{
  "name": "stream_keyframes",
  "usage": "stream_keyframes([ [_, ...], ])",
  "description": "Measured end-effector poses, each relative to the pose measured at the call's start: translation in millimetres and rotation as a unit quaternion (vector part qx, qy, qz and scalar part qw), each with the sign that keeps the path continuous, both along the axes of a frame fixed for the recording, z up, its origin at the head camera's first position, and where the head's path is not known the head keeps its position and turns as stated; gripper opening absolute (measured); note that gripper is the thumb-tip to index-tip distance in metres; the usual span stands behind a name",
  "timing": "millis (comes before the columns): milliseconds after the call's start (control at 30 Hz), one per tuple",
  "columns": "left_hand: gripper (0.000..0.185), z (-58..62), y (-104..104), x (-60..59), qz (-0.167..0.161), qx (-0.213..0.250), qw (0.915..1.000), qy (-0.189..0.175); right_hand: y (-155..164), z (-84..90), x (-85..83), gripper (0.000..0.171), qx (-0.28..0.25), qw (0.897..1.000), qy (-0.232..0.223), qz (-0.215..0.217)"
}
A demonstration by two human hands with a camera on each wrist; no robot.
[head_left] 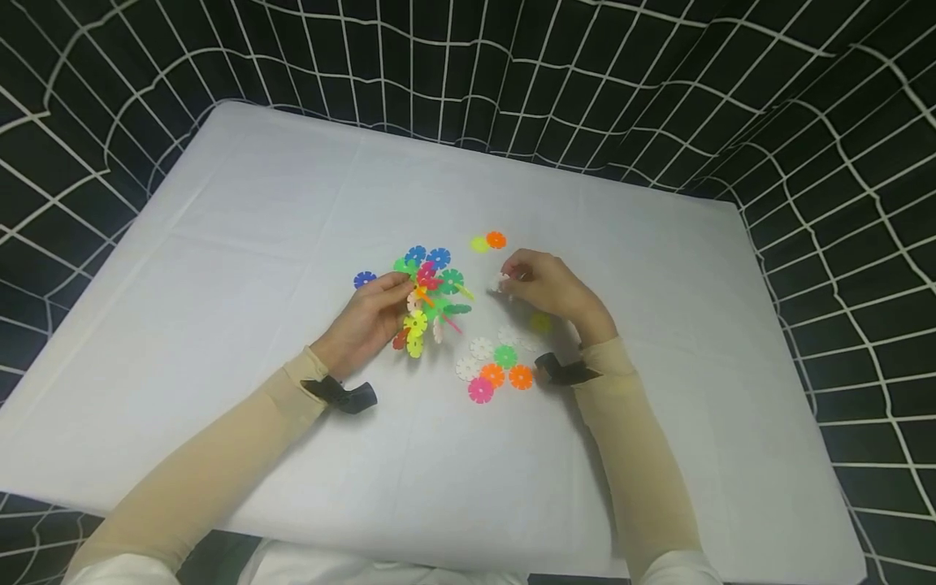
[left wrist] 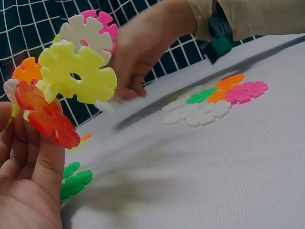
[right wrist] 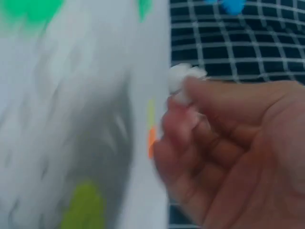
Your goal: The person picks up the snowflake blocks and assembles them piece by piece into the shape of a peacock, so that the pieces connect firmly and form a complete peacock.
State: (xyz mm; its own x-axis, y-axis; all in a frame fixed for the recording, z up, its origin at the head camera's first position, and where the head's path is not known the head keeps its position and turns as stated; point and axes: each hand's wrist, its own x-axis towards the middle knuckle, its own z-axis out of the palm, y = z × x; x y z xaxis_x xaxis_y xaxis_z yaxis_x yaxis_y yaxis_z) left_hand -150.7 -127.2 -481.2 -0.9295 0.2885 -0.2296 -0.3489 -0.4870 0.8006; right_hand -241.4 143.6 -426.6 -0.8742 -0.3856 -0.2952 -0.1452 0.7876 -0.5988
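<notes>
My left hand grips a cluster of joined plastic snowflake discs in many colours, held just above the white table. In the left wrist view the cluster's yellow disc and red disc stand above my fingers. My right hand pinches a single white disc between fingertips, just right of the cluster. The right wrist view is blurred but shows the white disc at my fingertips.
Several loose discs in white, green, orange and pink lie near my right wrist. A yellow and an orange disc sit farther back, a blue disc to the left. Black netting with white lines surrounds the table.
</notes>
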Motion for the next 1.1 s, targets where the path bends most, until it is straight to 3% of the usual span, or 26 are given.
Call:
stream_keyframes([
  [133, 0.018, 0.6, 0.0, -0.7, 0.004, 0.007, 1.0, 0.0, -9.4, 14.5, 11.0, 0.019, -0.091, 0.995, 0.017, 0.024],
  [233, 0.019, 0.1, -0.2, -1.3, 0.003, 0.007, 1.0, 0.002, -14.5, 22.6, 18.2, 0.018, -0.127, 0.991, 0.033, 0.038],
  [700, 0.016, -0.8, -1.2, 0.4, 0.001, 0.006, 1.0, -0.002, -22.0, 26.6, 26.1, 0.017, -0.144, 0.986, 0.047, 0.068],
  [1100, 0.017, -1.5, -1.1, 0.0, -0.001, 0.008, 1.0, -0.001, -24.8, 25.3, 28.0, 0.014, -0.152, 0.984, 0.068, 0.056],
])
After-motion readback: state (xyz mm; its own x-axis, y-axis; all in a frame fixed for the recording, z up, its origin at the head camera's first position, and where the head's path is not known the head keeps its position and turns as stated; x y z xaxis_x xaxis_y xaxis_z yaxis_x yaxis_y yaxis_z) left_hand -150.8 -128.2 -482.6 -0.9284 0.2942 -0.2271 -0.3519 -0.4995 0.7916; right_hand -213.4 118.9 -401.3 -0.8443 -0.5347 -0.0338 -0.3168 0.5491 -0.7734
